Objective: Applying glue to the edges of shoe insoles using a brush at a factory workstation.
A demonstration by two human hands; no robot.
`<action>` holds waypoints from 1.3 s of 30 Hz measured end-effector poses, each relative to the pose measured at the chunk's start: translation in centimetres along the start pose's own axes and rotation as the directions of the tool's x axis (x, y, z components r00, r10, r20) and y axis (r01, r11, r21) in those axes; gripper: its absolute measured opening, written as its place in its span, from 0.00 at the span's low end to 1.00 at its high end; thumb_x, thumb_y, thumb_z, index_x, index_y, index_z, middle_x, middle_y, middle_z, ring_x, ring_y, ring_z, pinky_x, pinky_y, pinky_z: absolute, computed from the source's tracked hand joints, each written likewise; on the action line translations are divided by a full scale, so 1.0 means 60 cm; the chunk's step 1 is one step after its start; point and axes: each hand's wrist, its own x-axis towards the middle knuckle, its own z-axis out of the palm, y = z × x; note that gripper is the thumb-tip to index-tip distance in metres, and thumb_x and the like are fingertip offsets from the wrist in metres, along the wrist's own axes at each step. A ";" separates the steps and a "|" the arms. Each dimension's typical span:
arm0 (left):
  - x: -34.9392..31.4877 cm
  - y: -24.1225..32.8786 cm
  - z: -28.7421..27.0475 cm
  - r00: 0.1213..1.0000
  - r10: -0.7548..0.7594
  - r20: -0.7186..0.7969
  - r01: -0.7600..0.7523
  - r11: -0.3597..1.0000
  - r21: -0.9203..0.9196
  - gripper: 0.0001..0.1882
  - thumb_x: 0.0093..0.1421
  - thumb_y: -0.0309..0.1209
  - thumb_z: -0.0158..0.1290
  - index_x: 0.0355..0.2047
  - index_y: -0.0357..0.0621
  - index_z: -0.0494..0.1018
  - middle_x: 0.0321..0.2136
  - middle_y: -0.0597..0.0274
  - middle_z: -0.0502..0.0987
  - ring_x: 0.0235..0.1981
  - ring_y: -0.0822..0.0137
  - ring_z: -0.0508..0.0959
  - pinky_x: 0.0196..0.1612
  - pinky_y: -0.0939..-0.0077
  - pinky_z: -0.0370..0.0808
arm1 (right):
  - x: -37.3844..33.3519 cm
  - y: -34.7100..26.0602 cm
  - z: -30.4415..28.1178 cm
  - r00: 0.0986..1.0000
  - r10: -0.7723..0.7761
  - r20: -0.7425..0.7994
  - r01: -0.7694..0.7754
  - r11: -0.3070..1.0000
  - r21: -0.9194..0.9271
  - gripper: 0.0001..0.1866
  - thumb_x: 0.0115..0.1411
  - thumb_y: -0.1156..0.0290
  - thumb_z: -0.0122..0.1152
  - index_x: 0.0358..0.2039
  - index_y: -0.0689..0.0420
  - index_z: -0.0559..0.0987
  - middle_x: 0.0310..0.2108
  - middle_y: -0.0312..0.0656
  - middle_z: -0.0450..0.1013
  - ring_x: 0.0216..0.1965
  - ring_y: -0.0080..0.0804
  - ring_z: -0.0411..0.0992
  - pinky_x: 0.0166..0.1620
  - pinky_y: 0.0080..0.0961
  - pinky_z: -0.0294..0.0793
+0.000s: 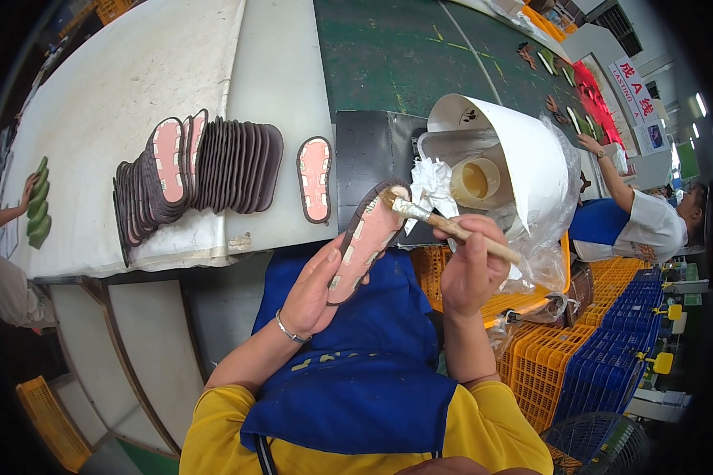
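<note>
My left hand (313, 289) is closed around the lower end of a shoe sole (362, 252), pink in the middle with a dark rim and pale tabs along its edges. A brush (445, 225) with a wooden handle is gripped in my right hand (475, 265). Its bristles touch the sole's upper end. Beyond the brush, a round tub of yellowish liquid (475, 180) stands inside a white curved shield (523, 150), beside a crumpled white cloth (431, 184). One more pink-faced sole (315, 179) lies flat on the table, left of the held one.
A long row of stacked dark soles (238, 166) stands on the white table (79, 127) at left. Yellow and blue crates (602, 348) line the right, near a fan (594, 443). Co-workers handle green pieces (37, 207) at far left and reach over the green conveyor (404, 55) at right.
</note>
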 end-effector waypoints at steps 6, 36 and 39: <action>-0.004 0.001 -0.005 0.998 -0.016 0.059 0.016 1.000 0.010 0.28 0.73 0.42 0.38 0.66 0.37 0.56 0.54 0.56 0.72 0.49 0.70 0.72 0.51 0.74 0.70 | 0.015 0.002 -0.026 0.863 0.504 -0.012 -0.445 0.772 0.454 0.14 0.70 0.66 0.45 0.42 0.66 0.72 0.31 0.49 0.73 0.30 0.36 0.74 0.42 0.34 0.77; -0.004 0.014 0.010 0.998 -0.045 -0.042 0.049 0.994 0.094 0.27 0.72 0.39 0.40 0.67 0.39 0.57 0.53 0.60 0.72 0.48 0.72 0.72 0.51 0.76 0.69 | 0.017 -0.068 0.012 0.744 -0.193 0.640 0.594 0.629 -0.501 0.17 0.49 0.75 0.70 0.40 0.61 0.78 0.35 0.46 0.77 0.35 0.44 0.80 0.35 0.31 0.81; 0.000 0.012 0.003 0.998 -0.056 -0.023 0.058 0.997 0.058 0.27 0.73 0.39 0.39 0.67 0.40 0.56 0.54 0.61 0.71 0.49 0.73 0.72 0.51 0.76 0.69 | 0.007 -0.073 0.025 0.737 -0.157 0.657 0.558 0.689 -0.462 0.16 0.49 0.75 0.70 0.38 0.61 0.78 0.35 0.46 0.76 0.35 0.43 0.80 0.34 0.31 0.81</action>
